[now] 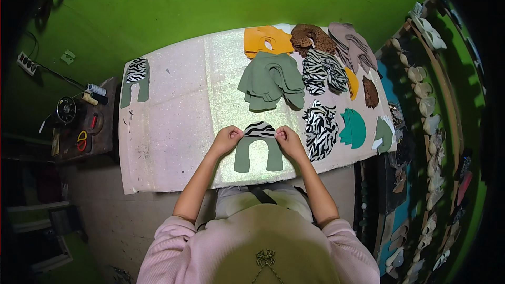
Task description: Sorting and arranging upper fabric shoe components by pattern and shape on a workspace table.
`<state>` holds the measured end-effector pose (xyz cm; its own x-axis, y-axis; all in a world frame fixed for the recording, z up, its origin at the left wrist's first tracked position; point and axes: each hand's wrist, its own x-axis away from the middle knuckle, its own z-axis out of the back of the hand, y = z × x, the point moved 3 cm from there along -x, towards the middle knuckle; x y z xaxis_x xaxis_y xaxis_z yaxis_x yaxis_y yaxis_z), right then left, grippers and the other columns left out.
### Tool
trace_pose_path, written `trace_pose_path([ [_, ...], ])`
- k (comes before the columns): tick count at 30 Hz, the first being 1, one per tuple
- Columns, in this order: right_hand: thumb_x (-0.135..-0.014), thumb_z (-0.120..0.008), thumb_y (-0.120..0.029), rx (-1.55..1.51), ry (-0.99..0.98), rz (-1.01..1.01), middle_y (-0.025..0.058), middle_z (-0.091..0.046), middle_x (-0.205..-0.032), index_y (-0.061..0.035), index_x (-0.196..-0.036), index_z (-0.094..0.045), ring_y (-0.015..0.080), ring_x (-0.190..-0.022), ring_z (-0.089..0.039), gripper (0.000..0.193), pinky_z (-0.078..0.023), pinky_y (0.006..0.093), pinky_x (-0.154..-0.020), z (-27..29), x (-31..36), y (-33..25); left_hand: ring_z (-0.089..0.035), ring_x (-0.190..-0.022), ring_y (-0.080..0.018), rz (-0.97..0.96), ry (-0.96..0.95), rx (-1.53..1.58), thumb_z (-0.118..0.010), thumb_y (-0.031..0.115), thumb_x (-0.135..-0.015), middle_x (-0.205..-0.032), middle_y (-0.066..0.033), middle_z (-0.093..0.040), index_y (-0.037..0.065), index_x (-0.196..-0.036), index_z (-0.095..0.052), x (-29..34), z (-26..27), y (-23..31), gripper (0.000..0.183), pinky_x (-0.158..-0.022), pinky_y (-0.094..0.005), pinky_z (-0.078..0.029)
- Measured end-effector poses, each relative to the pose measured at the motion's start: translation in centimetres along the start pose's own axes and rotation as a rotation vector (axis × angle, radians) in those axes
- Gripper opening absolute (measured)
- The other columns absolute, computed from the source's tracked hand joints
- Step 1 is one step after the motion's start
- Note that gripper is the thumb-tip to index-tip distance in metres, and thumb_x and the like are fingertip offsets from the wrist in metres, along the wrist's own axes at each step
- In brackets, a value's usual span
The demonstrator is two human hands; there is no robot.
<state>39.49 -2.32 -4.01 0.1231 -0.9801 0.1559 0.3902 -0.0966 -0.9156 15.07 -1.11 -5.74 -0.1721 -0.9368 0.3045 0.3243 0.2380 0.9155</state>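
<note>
My left hand [229,139] pinches the left corner of a curved zebra-print piece [259,129]. At its right corner, the fingers of my right hand [289,141] are closed too. That piece lies along the top of a green U-shaped piece [242,158], whose two legs point toward me on the pale tabletop. Just beyond is a stack of green U-shaped pieces [258,81]. Right of my right hand rests a pile of zebra-print pieces [319,137]. Another green piece [127,94] with a zebra-print top [137,71] lies at the table's far left.
Orange [253,42], brown spotted [313,37] and mauve [347,44] stacks line the back right, with teal pieces [355,126] nearer. On a side table at left are a black handwheel [66,109], thread spools [96,90] and orange-handled scissors [81,140]. Shoe racks [447,89] stand at right.
</note>
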Motion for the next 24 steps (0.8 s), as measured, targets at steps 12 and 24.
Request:
trace_pose_path([
  [12, -0.091, -0.058, -0.010, -0.231, -0.015, 0.016, 0.0008, -0.057, -0.086, 0.0001, -0.100, -0.056, 0.0040, -0.069, -0.049, 0.014, -0.042, 0.0184, -0.062, -1.4, -1.2, -1.6, -0.057, -0.069, -0.0095, -0.021, 0.108, 0.081, -0.062, 0.013, -0.087, -0.079, -0.0049, -0.062, 0.000, -0.090, -0.062, 1.0, 1.3, -0.5, 0.013, -0.064, -0.0245, -0.048],
  [24, -0.089, -0.061, -0.012, -0.333, -0.196, 0.040, -0.0005, -0.057, -0.086, -0.0015, -0.100, -0.059, 0.0027, -0.070, -0.049, 0.015, -0.041, 0.0174, -0.063, -12.0, -5.7, -7.6, -0.056, -0.073, -0.0075, -0.054, 0.361, 0.168, -0.059, 0.012, -0.090, -0.085, -0.0037, -0.061, 0.001, -0.097, -0.060, 5.4, 12.5, -2.8, 0.013, -0.063, -0.0212, -0.046],
])
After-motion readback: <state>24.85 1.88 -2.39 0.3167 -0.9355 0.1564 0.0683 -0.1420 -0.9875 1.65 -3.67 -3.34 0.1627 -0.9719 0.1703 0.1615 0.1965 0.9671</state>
